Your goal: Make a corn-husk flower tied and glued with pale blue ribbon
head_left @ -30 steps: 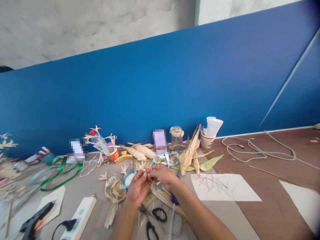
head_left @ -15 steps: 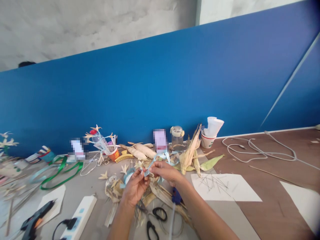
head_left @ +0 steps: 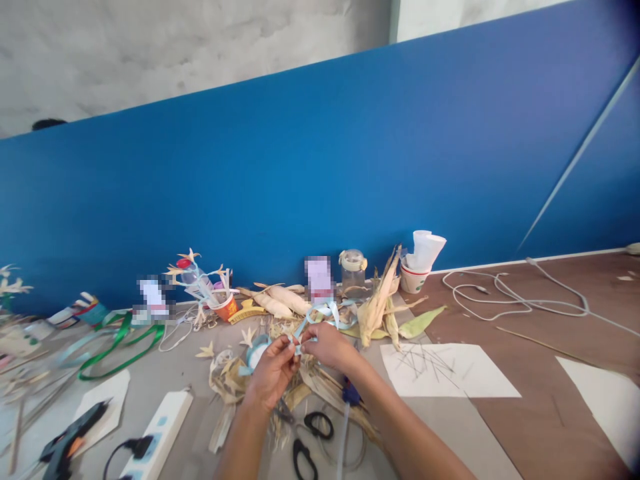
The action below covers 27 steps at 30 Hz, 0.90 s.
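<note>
Both hands meet at the middle of the table, fingertips pinched close together. My left hand (head_left: 274, 375) is closed on a piece of light blue ribbon (head_left: 298, 347). My right hand (head_left: 327, 345) pinches the same ribbon from the other side, and part of it loops up behind the fingers. Just left of the left hand lies a roll of light blue ribbon (head_left: 257, 353), partly hidden. Dried corn husks (head_left: 227, 379) are scattered under and around the hands. Black-handled scissors (head_left: 313, 437) rest below them, near the forearms.
At left are a black glue gun (head_left: 75, 440), a white power strip (head_left: 163, 427) and green ribbon (head_left: 123, 347). Along the blue partition (head_left: 320, 167) stand a paper cup with tools (head_left: 225, 309), a clear jar (head_left: 353, 273) and a white cup (head_left: 414, 280). Thin wires lie on white paper (head_left: 480, 370).
The right hand's fingers have shifted slightly on the ribbon beside the left fingertips. Both hands stay in nearly the same place, and the view has moved a little.
</note>
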Available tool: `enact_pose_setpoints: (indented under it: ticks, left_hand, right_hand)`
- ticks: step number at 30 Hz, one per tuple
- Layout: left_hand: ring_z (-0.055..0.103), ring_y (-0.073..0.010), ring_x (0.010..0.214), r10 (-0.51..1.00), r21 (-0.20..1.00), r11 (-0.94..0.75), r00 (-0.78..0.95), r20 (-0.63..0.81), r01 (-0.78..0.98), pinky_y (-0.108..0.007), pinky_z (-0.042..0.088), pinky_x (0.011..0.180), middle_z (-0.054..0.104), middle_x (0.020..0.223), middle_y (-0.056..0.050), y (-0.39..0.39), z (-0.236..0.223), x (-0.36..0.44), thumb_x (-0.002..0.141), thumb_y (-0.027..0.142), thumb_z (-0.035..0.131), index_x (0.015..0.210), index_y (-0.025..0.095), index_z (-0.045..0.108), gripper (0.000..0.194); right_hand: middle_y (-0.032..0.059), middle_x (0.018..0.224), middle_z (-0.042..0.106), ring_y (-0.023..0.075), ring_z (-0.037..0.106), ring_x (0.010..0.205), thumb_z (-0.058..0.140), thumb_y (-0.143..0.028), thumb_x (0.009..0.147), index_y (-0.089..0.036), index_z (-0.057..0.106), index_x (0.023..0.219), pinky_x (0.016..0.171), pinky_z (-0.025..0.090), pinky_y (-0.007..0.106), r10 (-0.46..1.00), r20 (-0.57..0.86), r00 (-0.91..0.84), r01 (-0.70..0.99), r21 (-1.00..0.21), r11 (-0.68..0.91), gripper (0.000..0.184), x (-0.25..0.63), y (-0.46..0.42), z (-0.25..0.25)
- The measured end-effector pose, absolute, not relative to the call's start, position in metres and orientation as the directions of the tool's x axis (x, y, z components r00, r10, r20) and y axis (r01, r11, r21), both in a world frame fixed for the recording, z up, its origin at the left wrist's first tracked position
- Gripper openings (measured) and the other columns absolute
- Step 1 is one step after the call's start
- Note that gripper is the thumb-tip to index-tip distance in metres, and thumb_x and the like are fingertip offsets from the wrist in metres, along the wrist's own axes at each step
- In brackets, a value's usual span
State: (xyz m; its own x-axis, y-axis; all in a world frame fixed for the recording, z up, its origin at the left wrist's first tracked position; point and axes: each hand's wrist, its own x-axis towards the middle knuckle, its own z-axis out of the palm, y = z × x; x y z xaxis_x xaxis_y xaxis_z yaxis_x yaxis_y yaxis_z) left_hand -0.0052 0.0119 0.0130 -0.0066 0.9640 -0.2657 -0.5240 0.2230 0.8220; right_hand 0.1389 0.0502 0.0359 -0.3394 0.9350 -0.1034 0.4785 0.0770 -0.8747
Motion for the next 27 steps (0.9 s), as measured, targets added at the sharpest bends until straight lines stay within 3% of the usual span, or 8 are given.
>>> enact_pose_setpoints:
  ticks: [6, 12, 21, 27]
  left_hand:
    - [0.046, -0.0053, 0.049, 0.975, 0.931, 0.116, -0.138, -0.173, -0.345, -0.018, 0.035, 0.047, 0.057, 0.063, 0.004, 0.015, 0.004, -0.002, 0.056, 0.027, 0.079, 0.068, 0.016, 0.06, 0.025]
    - [0.045, -0.0073, 0.052, 0.984, 0.967, 0.081, -0.137, -0.117, -0.243, -0.019, 0.035, 0.051, 0.054, 0.06, 0.003, 0.015, -0.001, -0.002, 0.063, 0.033, 0.075, 0.066, 0.016, 0.06, 0.022]
    - [0.045, -0.0079, 0.052, 0.989, 0.962, 0.078, -0.103, -0.108, -0.263, -0.02, 0.036, 0.052, 0.053, 0.059, 0.003, 0.017, 0.0, -0.004, 0.062, 0.033, 0.075, 0.065, 0.016, 0.057, 0.025]
    - [0.048, -0.0084, 0.054, 0.985, 0.89, 0.164, 0.015, -0.174, -0.425, -0.021, 0.038, 0.054, 0.056, 0.062, 0.003, 0.014, 0.011, -0.005, 0.056, 0.026, 0.079, 0.069, 0.015, 0.058, 0.027]
  right_hand:
    - [0.0067, 0.078, 0.069, 0.0217, 0.06, 0.076, 0.059, -0.017, 0.067, -0.018, 0.069, 0.078, 0.064, 0.037, 0.027, 0.949, -0.111, -0.296, 0.609, -0.787, 0.098, 0.015, 0.139, 0.048, 0.039]
    - [0.0075, 0.083, 0.07, 0.0221, 0.061, 0.08, 0.057, -0.016, 0.068, -0.018, 0.069, 0.08, 0.066, 0.037, 0.027, 0.944, -0.096, -0.317, 0.641, -0.755, 0.139, 0.017, 0.138, 0.044, 0.046]
    - [0.0052, 0.083, 0.071, 0.0189, 0.062, 0.08, 0.056, -0.015, 0.069, -0.019, 0.069, 0.08, 0.066, 0.038, 0.024, 0.934, -0.066, -0.35, 0.633, -0.751, 0.185, 0.018, 0.137, 0.038, 0.054]
    - [0.0039, 0.082, 0.07, 0.0178, 0.062, 0.079, 0.055, -0.016, 0.069, -0.018, 0.069, 0.081, 0.066, 0.038, 0.023, 0.92, -0.056, -0.387, 0.608, -0.766, 0.209, 0.018, 0.138, 0.034, 0.059]
